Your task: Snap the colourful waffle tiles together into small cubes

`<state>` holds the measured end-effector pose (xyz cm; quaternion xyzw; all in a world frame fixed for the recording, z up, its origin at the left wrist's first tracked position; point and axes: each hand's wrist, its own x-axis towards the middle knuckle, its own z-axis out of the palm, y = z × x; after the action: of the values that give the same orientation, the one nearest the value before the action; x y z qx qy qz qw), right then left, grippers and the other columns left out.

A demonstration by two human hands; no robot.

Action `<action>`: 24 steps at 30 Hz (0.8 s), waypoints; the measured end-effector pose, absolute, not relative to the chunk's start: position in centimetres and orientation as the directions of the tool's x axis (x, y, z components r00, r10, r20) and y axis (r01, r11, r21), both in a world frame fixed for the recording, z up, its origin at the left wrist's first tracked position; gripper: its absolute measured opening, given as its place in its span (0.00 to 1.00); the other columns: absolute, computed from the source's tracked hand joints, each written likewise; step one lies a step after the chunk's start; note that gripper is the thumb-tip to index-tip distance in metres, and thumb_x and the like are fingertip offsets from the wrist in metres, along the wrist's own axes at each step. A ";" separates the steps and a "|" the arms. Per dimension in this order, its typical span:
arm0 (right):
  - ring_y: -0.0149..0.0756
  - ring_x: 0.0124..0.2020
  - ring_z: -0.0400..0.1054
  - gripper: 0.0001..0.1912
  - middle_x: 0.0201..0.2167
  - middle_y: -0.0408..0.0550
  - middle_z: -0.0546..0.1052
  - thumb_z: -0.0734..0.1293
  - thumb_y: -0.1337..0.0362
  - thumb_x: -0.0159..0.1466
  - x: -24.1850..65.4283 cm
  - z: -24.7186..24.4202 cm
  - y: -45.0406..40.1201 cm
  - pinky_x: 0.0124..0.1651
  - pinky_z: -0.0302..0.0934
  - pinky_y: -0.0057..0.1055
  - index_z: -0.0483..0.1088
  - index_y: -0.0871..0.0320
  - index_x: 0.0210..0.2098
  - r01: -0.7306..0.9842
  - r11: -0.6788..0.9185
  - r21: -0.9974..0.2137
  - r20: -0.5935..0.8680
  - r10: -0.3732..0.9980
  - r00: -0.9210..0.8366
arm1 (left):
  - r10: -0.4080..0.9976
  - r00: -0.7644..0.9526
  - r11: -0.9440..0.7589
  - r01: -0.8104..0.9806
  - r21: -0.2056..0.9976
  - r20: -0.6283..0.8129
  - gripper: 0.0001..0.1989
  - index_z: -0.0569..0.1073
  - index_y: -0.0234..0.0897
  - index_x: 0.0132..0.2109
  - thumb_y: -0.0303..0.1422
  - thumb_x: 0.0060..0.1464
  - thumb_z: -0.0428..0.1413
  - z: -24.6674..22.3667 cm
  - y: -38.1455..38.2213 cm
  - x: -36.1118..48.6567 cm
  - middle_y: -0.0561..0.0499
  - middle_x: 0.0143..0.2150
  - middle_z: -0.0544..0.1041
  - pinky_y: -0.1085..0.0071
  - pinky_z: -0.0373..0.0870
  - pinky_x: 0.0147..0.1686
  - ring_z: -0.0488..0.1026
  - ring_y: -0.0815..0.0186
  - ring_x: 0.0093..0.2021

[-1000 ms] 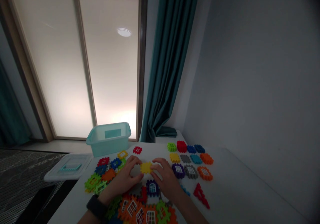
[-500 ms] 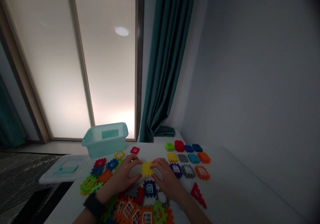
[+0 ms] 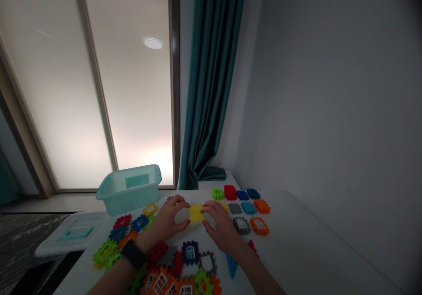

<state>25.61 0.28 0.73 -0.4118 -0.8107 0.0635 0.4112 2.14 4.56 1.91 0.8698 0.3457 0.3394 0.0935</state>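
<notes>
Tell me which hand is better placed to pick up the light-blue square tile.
Probably the right hand: the light-blue square tile lies on its side, while the left hand is farther away. Both pinch the yellow tile, so the right would need to let go.

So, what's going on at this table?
A person's left hand and right hand hold a yellow toothed piece between them, gripping its opposite sides. On the white table, other pieces sit in rough rows to the right. More coloured pieces lie bunched to the left and nearer the person. A teal bin stands at the back left.
</notes>
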 end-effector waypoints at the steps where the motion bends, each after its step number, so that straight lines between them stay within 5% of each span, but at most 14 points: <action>1: 0.44 0.57 0.66 0.15 0.52 0.51 0.72 0.62 0.71 0.64 26.1 0.8 0.4 0.61 0.62 0.46 0.68 0.52 0.48 0.633 0.639 -0.436 0.625 0.722 -0.298 | 0.667 0.528 -0.742 0.537 0.402 0.526 0.16 0.73 0.42 0.49 0.31 0.52 0.60 1.9 5.0 2.6 0.47 0.48 0.72 0.60 0.71 0.52 0.73 0.56 0.49; 14: 0.47 0.51 0.69 0.12 0.47 0.54 0.74 0.58 0.64 0.68 35.8 -1.2 2.0 0.57 0.64 0.49 0.70 0.56 0.47 0.765 0.466 -0.446 0.752 0.658 0.038 | 0.763 0.588 -0.638 0.625 0.449 0.266 0.17 0.74 0.39 0.53 0.36 0.57 0.56 -0.9 11.0 9.8 0.48 0.45 0.77 0.66 0.71 0.45 0.76 0.58 0.44; 24: 0.46 0.51 0.69 0.12 0.47 0.55 0.74 0.59 0.65 0.68 36.1 -0.8 1.3 0.56 0.65 0.47 0.70 0.56 0.47 0.778 0.440 -0.448 0.757 0.649 0.069 | 0.760 0.629 -0.634 0.661 0.400 0.165 0.17 0.76 0.40 0.52 0.39 0.58 0.55 -1.5 13.0 13.5 0.46 0.47 0.77 0.64 0.69 0.46 0.75 0.54 0.47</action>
<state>36.09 1.34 -0.85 -0.5253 -0.6795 -0.0635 0.5083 13.49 12.99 -1.49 0.8895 0.3995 0.1611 0.1526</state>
